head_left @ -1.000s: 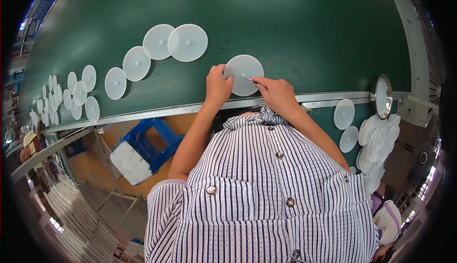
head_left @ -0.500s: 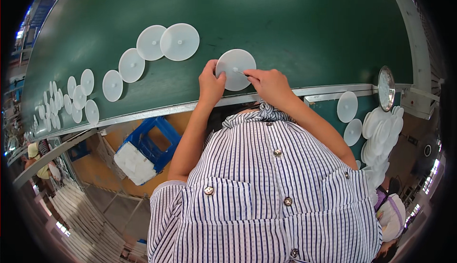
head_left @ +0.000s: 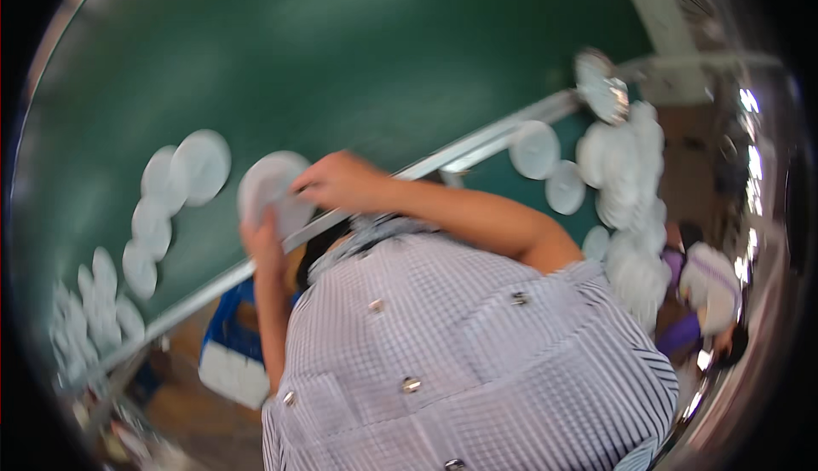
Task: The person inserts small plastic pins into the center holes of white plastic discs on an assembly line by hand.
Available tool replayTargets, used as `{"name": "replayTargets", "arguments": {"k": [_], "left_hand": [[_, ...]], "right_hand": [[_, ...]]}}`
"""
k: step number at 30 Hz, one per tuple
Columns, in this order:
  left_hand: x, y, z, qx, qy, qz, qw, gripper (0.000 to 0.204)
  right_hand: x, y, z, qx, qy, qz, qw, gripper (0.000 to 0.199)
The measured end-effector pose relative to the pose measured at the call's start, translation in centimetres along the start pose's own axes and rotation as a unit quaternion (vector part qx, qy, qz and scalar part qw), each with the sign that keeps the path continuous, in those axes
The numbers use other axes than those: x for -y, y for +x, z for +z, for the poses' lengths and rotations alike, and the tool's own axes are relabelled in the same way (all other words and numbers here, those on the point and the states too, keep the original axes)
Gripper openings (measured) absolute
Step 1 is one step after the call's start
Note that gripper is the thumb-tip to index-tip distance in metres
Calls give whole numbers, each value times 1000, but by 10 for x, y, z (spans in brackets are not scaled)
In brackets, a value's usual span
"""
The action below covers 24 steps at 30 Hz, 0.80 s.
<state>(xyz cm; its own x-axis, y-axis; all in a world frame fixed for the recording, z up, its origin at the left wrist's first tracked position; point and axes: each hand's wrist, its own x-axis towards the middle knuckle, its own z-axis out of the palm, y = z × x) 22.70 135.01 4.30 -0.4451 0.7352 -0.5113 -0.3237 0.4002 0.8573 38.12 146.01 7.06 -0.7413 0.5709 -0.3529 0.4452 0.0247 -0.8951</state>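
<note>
A round translucent white plastic disc point(head_left: 274, 179) is tilted up at the table's near edge. My left hand point(head_left: 264, 236) is closed on its lower rim. From the right, my right hand point(head_left: 345, 183) reaches over the disc's right side, fingers pinched on a thin dark-tipped tool point(head_left: 300, 188). Motion blur hides the tool's exact shape and whether it touches the disc. Left of my hands, several similar discs lie in an overlapping row, the nearest being a large disc point(head_left: 201, 167).
More discs point(head_left: 104, 300) cluster at the table's far left. On a lower green surface at right is a heap of discs point(head_left: 626, 173), below a shiny metal dish point(head_left: 603, 87). A metal edge strip point(head_left: 486, 143) borders the green table point(head_left: 383, 62). Another person point(head_left: 707, 292) is at right.
The view has swung, so the scene tilts and my hands with the disc appear farther left. My right hand now lies across the disc's upper right. Both hands keep their hold.
</note>
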Motion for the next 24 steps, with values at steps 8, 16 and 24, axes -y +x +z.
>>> {"name": "replayTargets", "arguments": {"k": [8, 16, 24], "left_hand": [[-36, 9, -12, -44, 390, 188, 900, 30], [-59, 40, -97, -110, 645, 140, 743, 40], [-34, 63, 115, 210, 426, 316, 821, 50]], "right_hand": [[25, 10, 24, -10, -272, -102, 957, 23], [-46, -78, -51, -269, -3, -56, 962, 22], [-132, -229, -83, -795, 200, 45, 571, 22]]}}
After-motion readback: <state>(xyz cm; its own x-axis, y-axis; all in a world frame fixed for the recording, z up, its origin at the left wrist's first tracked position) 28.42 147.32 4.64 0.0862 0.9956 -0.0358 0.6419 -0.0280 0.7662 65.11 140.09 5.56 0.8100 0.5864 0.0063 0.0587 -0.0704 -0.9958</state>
